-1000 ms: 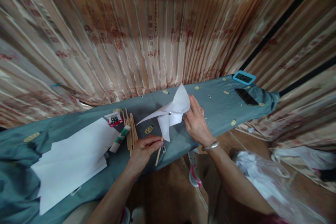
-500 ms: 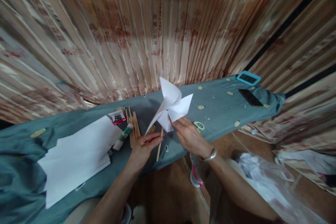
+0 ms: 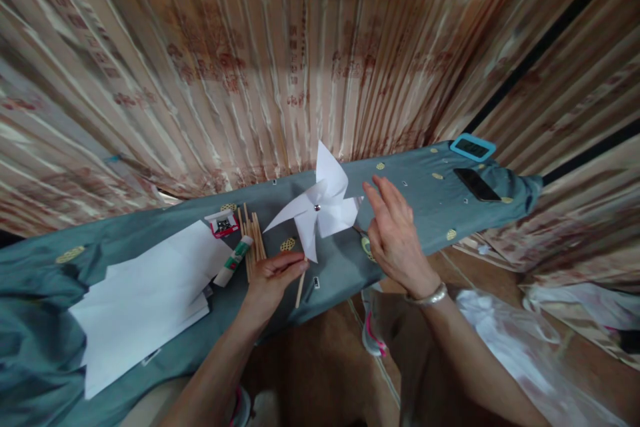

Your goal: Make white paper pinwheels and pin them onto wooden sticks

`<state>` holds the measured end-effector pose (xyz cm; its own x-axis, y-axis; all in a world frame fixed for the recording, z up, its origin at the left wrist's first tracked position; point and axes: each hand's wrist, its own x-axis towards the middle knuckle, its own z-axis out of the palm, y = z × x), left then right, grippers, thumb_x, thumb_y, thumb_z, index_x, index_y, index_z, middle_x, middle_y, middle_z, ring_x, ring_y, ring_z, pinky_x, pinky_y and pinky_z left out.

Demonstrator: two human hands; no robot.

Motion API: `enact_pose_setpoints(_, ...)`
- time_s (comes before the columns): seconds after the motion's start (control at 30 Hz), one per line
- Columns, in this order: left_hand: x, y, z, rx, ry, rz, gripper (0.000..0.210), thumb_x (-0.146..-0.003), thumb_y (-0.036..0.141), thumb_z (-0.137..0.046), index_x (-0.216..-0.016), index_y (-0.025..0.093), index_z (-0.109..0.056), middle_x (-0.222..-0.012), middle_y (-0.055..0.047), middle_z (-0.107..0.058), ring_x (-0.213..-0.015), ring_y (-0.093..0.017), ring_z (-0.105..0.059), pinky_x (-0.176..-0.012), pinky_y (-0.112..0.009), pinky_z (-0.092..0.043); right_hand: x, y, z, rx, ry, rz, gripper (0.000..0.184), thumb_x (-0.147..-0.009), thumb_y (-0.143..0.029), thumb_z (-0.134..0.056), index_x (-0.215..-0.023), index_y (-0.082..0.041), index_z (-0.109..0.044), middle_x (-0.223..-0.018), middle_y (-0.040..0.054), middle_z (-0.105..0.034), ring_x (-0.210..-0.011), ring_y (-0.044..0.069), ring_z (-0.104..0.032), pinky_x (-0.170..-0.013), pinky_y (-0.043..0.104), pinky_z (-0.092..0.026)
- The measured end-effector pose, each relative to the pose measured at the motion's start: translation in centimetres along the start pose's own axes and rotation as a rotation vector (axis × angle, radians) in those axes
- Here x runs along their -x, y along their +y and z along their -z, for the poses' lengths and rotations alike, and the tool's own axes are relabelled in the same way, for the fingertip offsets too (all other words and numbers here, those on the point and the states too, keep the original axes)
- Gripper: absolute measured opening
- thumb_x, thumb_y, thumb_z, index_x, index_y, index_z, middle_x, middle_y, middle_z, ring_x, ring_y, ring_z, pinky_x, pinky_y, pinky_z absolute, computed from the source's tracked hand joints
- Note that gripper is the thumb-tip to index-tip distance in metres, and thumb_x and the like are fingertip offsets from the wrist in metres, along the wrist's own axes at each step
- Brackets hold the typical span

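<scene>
White four-bladed paper pinwheel (image 3: 319,207) there, its slim wooden stick (image 3: 301,290) pinched in the left hand (image 3: 274,277); the right hand (image 3: 397,235) hovers just right, fingers extended.

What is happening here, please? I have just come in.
A person's left hand pinches a thin wooden stick, with a white paper pinwheel at its upper end. The right hand is beside the pinwheel, fingers extended; I cannot tell whether it touches the paper. What look like scissors lie partly hidden by that hand. To the left, on the green cloth, are white sheets, a tube, a small red box and more sticks.
</scene>
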<state>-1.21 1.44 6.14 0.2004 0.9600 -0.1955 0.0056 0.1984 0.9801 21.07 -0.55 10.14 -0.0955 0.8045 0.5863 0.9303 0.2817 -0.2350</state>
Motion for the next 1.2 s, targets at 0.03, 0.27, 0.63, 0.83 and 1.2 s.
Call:
enact_pose_setpoints(0.03, 0.0, 0.0, 0.0, 0.003, -0.016, 0.002, 0.022, -0.058, 0.036, -0.077, -0.072, 0.018, -0.078, -0.078, -0.006, -0.074, -0.078, -0.020, -0.063, -0.076, -0.028, -0.048, 0.0, 0.4, -0.6, 0.033, -0.030, -0.005, 0.069, -0.082, -0.005, -0.036, -0.148, -0.020, -0.027, -0.154, 0.0142, -0.030, -0.144, 0.029, -0.023, -0.110, 0.055, -0.030)
enact_pose_setpoints(0.27, -0.1, -0.4, 0.0, 0.001, -0.034, -0.021, 0.021, -0.060, 0.038, -0.076, -0.070, 0.019, -0.078, -0.074, -0.005, -0.074, -0.078, -0.021, -0.065, -0.075, -0.029, -0.048, 0.5, 0.7, -2.2, 0.071, -0.140, 0.048, 0.063, -0.081, -0.004, -0.039, -0.143, -0.016, -0.036, -0.152, 0.0189, -0.031, -0.144, 0.032, -0.021, -0.107, 0.056, -0.032)
enact_pose_setpoints(0.63, 0.0, -0.1, 0.0, 0.068, 0.025, -0.014, 0.023, -0.056, 0.035, -0.080, -0.073, 0.020, -0.079, -0.079, -0.006, -0.076, -0.079, -0.022, -0.066, -0.080, -0.032, -0.050, 1.1, -3.5, -1.8, -0.134, -0.348, 0.168, 0.051, -0.085, -0.004, -0.038, -0.134, -0.013, -0.048, -0.131, 0.0172, -0.055, -0.125, 0.029, -0.048, -0.100, 0.050, -0.044)
enact_pose_setpoints(0.83, -0.5, -0.7, 0.6, 0.050, 0.002, -0.084, 0.019, -0.064, 0.032, -0.074, -0.079, 0.021, -0.079, -0.075, -0.003, -0.075, -0.076, -0.019, -0.064, -0.075, -0.028, -0.047, 1.5, -4.4, -0.5, -0.356, -0.437, 0.147, 0.043, -0.088, -0.005, -0.037, -0.126, -0.014, -0.056, -0.117, 0.0114, -0.065, -0.111, 0.021, -0.060, -0.097, 0.037, -0.048)
enact_pose_setpoints(1.2, -1.2, -1.5, -0.1, 0.331, 0.183, 0.048, 0.032, -0.049, 0.035, -0.086, -0.073, 0.015, -0.077, -0.069, -0.005, -0.072, -0.060, -0.012, -0.057, -0.060, -0.024, -0.043, 3.7, -7.0, -5.0, -0.700, -0.662, -0.307, 0.015, -0.085, -0.029, -0.064, -0.078, -0.017, -0.067, -0.065, -0.0016, -0.066, -0.061, 0.012, -0.059, -0.054, 0.020, -0.038)
